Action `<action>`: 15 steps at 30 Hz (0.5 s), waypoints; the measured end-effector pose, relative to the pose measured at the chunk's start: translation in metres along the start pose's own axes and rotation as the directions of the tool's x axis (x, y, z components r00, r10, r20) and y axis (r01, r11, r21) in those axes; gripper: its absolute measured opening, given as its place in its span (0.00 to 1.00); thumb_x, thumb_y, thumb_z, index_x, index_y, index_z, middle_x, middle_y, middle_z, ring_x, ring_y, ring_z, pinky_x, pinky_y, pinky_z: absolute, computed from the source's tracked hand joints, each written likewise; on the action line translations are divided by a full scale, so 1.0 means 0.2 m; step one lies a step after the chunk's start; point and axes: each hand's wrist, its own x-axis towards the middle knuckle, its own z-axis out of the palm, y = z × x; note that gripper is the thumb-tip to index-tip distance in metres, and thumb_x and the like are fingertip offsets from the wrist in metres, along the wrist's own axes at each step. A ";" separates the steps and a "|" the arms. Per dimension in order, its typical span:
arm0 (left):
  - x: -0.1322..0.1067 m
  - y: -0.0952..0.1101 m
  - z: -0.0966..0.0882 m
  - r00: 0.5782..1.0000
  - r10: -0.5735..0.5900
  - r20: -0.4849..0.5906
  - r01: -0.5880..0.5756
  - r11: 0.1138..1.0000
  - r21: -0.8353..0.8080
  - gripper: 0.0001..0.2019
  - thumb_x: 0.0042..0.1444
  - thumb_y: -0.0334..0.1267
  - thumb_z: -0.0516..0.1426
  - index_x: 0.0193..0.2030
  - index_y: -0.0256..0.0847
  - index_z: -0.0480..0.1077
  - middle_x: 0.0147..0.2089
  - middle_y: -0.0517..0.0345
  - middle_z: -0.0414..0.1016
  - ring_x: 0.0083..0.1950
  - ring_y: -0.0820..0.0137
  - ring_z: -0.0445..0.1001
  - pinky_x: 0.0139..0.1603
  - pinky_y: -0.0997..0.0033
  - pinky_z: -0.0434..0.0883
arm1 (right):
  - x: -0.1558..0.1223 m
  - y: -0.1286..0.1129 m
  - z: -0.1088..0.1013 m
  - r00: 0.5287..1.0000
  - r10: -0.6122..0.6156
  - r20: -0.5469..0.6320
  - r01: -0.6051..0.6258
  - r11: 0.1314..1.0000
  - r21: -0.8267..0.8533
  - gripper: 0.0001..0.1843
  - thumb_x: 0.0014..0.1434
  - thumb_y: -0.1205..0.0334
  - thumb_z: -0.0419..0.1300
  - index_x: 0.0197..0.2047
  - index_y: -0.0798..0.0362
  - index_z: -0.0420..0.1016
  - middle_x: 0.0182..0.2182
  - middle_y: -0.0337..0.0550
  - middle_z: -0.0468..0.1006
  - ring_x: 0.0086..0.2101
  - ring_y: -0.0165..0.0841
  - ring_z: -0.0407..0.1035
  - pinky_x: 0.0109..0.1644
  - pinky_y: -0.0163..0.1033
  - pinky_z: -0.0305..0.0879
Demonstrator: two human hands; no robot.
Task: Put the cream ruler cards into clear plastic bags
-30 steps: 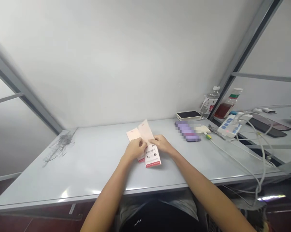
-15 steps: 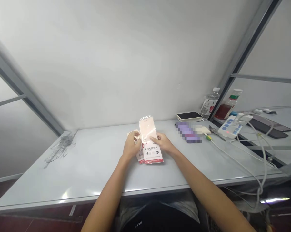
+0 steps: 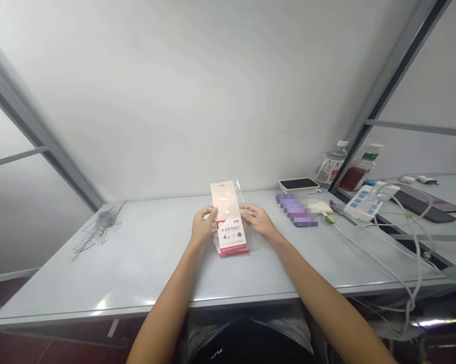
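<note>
A ruler set packet [image 3: 225,199], with a pink upper part and white printed lower part in clear plastic, is held upright, tilted back, above the table. Directly behind it is a second, similar packet, mostly hidden; its red bottom edge [image 3: 238,253] shows below. My left hand [image 3: 202,225] is closed on the left edge, thumb in front. At the right edge, my right hand [image 3: 261,222] pinches the clear plastic sleeve between thumb and fingers. Whether each hand grips one packet or both cannot be made out.
The grey table [image 3: 148,253] meets a pale wall. On the right lie a white-cased phone [image 3: 299,185], a blurred purple item [image 3: 296,210], scissors-like metal tool [image 3: 344,212], power strip [image 3: 364,202] with cables, and bottles [image 3: 330,167]. A dark tangled shape [image 3: 102,225] is at left.
The front packet has shifted left and now overlaps the rear one almost fully. My right hand has moved outward to the sleeve's edge. The view has shifted slightly.
</note>
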 end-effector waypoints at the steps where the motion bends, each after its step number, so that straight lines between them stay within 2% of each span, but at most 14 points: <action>1: 0.01 -0.01 -0.01 0.999 -0.025 -0.022 0.025 1.000 0.014 0.16 0.55 0.50 0.47 0.30 0.38 0.65 0.40 0.53 0.73 0.39 0.70 0.71 0.37 0.72 0.69 | 0.01 0.01 -0.01 1.000 -0.002 -0.029 0.001 1.000 -0.029 0.20 0.51 0.49 0.58 0.41 0.55 0.68 0.29 0.45 0.78 0.27 0.32 0.71 0.29 0.36 0.64; 3: 0.03 -0.03 -0.06 0.992 -0.099 -0.077 0.108 0.987 0.118 0.17 0.56 0.50 0.45 0.33 0.38 0.65 0.36 0.53 0.74 0.35 0.70 0.72 0.33 0.72 0.68 | 0.03 0.03 -0.05 0.994 0.008 -0.112 -0.026 0.986 -0.165 0.19 0.54 0.50 0.55 0.43 0.55 0.68 0.32 0.47 0.79 0.27 0.31 0.71 0.28 0.35 0.64; 5: 0.05 -0.06 -0.13 0.975 -0.173 -0.141 0.210 0.924 0.320 0.17 0.58 0.48 0.42 0.34 0.39 0.64 0.34 0.53 0.74 0.33 0.70 0.72 0.32 0.73 0.67 | 0.05 0.05 -0.11 0.975 0.027 -0.220 -0.113 0.915 -0.387 0.18 0.58 0.53 0.50 0.46 0.55 0.67 0.34 0.46 0.79 0.28 0.31 0.72 0.28 0.35 0.64; 8: 0.07 -0.11 -0.27 0.950 -0.242 -0.196 0.306 0.842 0.445 0.11 0.55 0.43 0.47 0.30 0.40 0.64 0.33 0.52 0.73 0.35 0.66 0.72 0.32 0.68 0.65 | 0.06 0.09 -0.20 0.945 0.064 -0.322 -0.230 0.829 -0.509 0.17 0.58 0.58 0.49 0.47 0.58 0.68 0.32 0.48 0.78 0.27 0.34 0.71 0.30 0.38 0.64; 10: 0.07 -0.14 -0.35 0.921 -0.291 -0.258 0.385 0.772 0.505 0.08 0.53 0.41 0.49 0.28 0.40 0.63 0.33 0.48 0.73 0.36 0.61 0.71 0.32 0.64 0.64 | 0.06 0.11 -0.26 0.919 0.066 -0.388 -0.304 0.745 -0.594 0.16 0.56 0.62 0.51 0.46 0.59 0.69 0.34 0.52 0.77 0.35 0.39 0.71 0.36 0.41 0.63; 13: 0.06 -0.18 -0.43 0.891 -0.334 -0.307 0.453 0.698 0.555 0.06 0.50 0.38 0.49 0.28 0.40 0.62 0.30 0.46 0.71 0.34 0.57 0.71 0.30 0.61 0.63 | 0.05 0.12 -0.30 0.891 0.043 -0.451 -0.383 0.606 -0.698 0.16 0.54 0.64 0.54 0.45 0.61 0.71 0.42 0.60 0.73 0.47 0.47 0.66 0.45 0.46 0.59; 15: 0.06 -0.20 -0.45 0.915 -0.305 -0.262 0.402 0.708 0.581 0.05 0.49 0.38 0.49 0.28 0.40 0.60 0.28 0.45 0.70 0.34 0.55 0.71 0.30 0.60 0.63 | 0.05 0.12 -0.30 0.885 0.039 -0.464 -0.413 0.525 -0.744 0.17 0.54 0.62 0.54 0.46 0.62 0.71 0.44 0.63 0.71 0.49 0.50 0.64 0.46 0.47 0.58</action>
